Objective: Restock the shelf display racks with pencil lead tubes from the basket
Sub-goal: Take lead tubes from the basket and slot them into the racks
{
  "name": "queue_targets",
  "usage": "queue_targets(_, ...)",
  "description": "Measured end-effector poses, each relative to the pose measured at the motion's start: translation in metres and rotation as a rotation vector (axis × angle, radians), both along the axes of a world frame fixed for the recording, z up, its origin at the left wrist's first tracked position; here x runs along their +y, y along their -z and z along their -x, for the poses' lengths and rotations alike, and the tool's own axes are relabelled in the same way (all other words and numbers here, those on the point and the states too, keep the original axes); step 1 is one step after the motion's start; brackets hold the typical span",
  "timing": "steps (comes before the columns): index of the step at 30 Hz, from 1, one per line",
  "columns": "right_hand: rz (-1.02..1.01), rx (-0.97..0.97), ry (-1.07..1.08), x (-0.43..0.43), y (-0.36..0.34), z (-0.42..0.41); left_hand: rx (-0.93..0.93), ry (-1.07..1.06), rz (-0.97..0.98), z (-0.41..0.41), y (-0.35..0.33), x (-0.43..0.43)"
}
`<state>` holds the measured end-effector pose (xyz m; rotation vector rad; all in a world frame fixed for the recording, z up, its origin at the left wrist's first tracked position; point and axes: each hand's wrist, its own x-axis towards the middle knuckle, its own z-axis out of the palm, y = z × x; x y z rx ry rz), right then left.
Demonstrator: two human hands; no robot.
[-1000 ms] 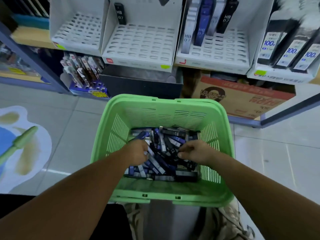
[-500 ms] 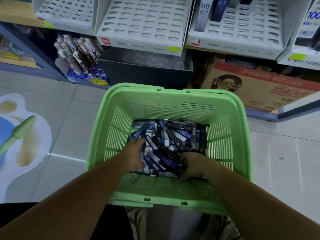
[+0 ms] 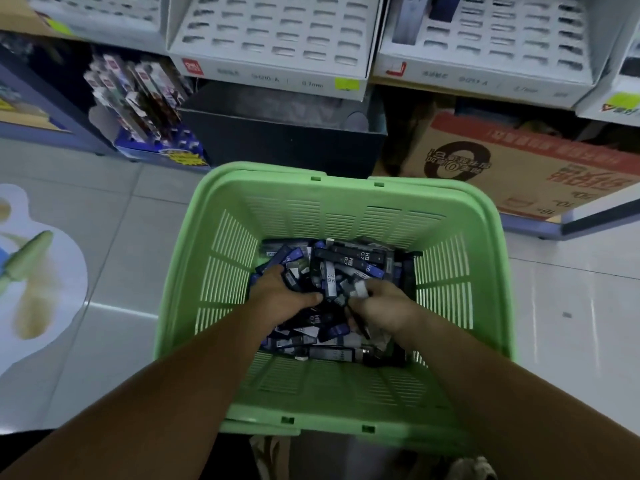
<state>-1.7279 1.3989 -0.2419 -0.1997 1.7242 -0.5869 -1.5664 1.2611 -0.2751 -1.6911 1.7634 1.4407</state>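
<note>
A green plastic basket [image 3: 221, 306] sits in front of me on the floor, its bottom covered with a heap of black, blue and white pencil lead tubes [image 3: 349, 263]. Both my hands are down in the heap. My left hand [image 3: 280, 296] has its fingers curled round a few tubes at the pile's left side. My right hand [image 3: 381, 310] grips several tubes at the middle right, white ends sticking out above its fingers. White slotted display racks [image 3: 273, 32] stand on the shelf above; the right rack [image 3: 485, 39] holds a few tubes at its top.
Under the shelf sit a dark open bin [image 3: 284, 133], a cardboard box with red print [image 3: 519, 168] and a blue stand of carded pens [image 3: 138, 109]. Grey floor tiles lie on both sides of the basket; a floor sticker [image 3: 31, 282] is at left.
The view has tipped down and closer to the basket, hiding most of the racks. Both hands have dug into the pile and closed round tubes; the right hand shifted toward the middle.
</note>
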Motion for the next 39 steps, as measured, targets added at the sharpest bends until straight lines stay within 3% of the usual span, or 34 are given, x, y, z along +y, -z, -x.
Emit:
queue_targets(5, 0.064, 0.087, 0.294, -0.006, -0.007, 0.014, -0.002, -0.063, -0.003, 0.014, 0.008, 0.003)
queue_targets(9, 0.033, -0.004, 0.453, -0.010, -0.003, 0.023, 0.051, -0.145, -0.080, 0.022, 0.009, 0.000)
queue_targets(11, 0.017, 0.010, 0.442, -0.009, 0.002, 0.025, 0.074, -0.166, -0.088, 0.024, 0.009, 0.000)
queue_targets(15, 0.024, 0.316, 0.252, 0.001, 0.016, 0.029, 0.101, -0.189, -0.052, 0.024, 0.007, -0.001)
queue_targets(17, -0.017, 0.372, 0.194, 0.004, 0.020, 0.030, 0.109, -0.195, -0.028, 0.023, 0.004, -0.002)
queue_targets(25, 0.009, 0.288, 0.194, 0.001, 0.025, 0.031, 0.095, -0.146, -0.050, 0.018, -0.010, 0.007)
queue_targets(28, -0.064, 0.225, 0.037, 0.002, 0.024, 0.030, 0.099, -0.148, -0.073, 0.015, -0.015, 0.010)
queue_targets(31, -0.112, 0.289, -0.128, 0.003, 0.023, 0.025, 0.112, -0.222, -0.090, 0.013, -0.020, 0.010)
queue_targets(34, -0.025, 0.296, -0.060, 0.002, 0.024, 0.020, 0.188, -0.308, -0.169, 0.013, -0.026, 0.006)
queue_targets(39, 0.074, 0.031, 0.163, -0.007, 0.007, 0.017, 0.371, -0.495, -0.289, 0.021, -0.045, 0.001)
